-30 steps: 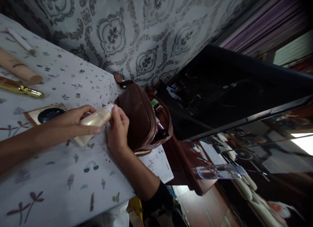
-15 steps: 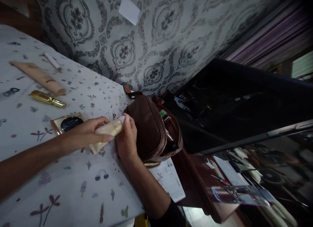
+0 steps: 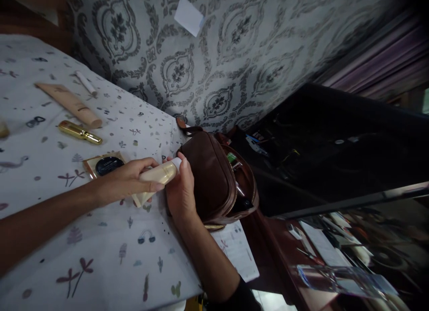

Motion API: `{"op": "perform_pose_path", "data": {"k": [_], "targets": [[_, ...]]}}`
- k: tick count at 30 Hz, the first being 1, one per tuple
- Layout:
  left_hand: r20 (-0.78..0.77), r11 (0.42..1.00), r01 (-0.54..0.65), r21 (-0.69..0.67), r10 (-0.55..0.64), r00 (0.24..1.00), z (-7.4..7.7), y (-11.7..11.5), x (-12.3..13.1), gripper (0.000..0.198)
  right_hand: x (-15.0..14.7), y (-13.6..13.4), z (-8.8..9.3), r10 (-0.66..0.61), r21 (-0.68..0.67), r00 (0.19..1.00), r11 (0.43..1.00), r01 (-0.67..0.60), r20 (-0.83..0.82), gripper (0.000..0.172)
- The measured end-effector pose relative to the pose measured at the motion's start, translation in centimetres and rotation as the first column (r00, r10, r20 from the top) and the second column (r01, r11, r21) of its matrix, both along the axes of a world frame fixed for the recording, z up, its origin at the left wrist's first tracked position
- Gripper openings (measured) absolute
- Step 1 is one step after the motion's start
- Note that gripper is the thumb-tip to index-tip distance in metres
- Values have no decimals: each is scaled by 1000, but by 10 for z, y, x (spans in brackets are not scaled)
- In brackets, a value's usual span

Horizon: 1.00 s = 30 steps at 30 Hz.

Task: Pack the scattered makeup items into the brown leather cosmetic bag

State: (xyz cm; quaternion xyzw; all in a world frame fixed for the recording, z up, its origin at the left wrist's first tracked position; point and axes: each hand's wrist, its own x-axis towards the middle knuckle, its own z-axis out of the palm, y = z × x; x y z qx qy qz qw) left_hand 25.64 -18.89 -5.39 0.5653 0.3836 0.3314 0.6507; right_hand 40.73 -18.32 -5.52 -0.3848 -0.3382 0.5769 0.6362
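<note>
A pale cream squeeze tube (image 3: 157, 174) with a white cap (image 3: 177, 162) is tilted between my hands above the table. My left hand (image 3: 136, 179) is closed around the tube's body, thumb lying along it. The thumb and fingers of my right hand (image 3: 182, 186) are closed on the cap end. Right beside that hand stands a brown leather bag (image 3: 206, 174), its zip open on the far side and small items showing inside. Partly under my left hand lies a gold-edged packet with a black oval (image 3: 109, 165).
A gold cosmetic tube (image 3: 79, 132), a beige tube (image 3: 69, 104) and a slim pale tube (image 3: 86, 83) lie on the patterned tablecloth (image 3: 110, 266). A large black screen (image 3: 335, 154) stands beyond the bag. Patterned wallpaper (image 3: 217, 74) runs behind.
The whole view has shifted slightly, so everything sits a little further right. Both hands keep their hold on the tube and cap.
</note>
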Motion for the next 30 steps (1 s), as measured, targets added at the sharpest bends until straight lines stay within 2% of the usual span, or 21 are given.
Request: {"op": "perform_pose_path", "data": {"k": [3, 6, 13, 22, 25, 30], "targets": [[-12, 1000, -15, 7, 15, 1000, 1, 1, -2, 51, 1, 3, -3, -51, 24, 997, 998, 50, 58, 42], [7, 999, -41, -10, 41, 999, 3, 1, -3, 50, 3, 5, -2, -48, 17, 998, 999, 48, 35, 35], [50, 999, -43, -20, 44, 998, 5, 0, -2, 50, 4, 3, 2, 66, -32, 997, 997, -67, -43, 38], [30, 1000, -19, 4, 19, 999, 5, -1, -3, 49, 5, 1, 5, 113, -1, 991, 994, -114, -77, 39], [-4, 999, -51, 2, 51, 999, 7, -1, -4, 50, 8, 3, 4, 122, -6, 988, 992, -123, -96, 41], [-52, 987, -156, 32, 157, 986, 8, 2, -8, 46, 8, 5, 2, 51, -19, 994, 998, -53, -95, 36]]}}
